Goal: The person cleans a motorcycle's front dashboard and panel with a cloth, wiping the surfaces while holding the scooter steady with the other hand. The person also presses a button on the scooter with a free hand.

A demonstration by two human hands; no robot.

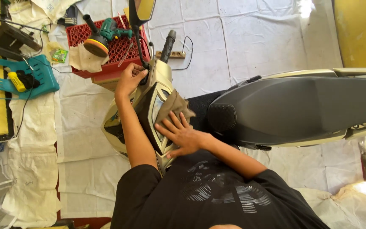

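Scooter (pixel 276 110) fills my view, parked on white sheets (pixel 250 38) over the floor. My right hand (pixel 182 135) lies flat, fingers spread, pressing a brown cloth (pixel 173 106) onto the dashboard panel (pixel 151 116). My left hand (pixel 130 79) is closed around the handlebar grip (pixel 142 76). A red crate (pixel 115 48) behind the handlebar holds a green polisher (pixel 104 37).
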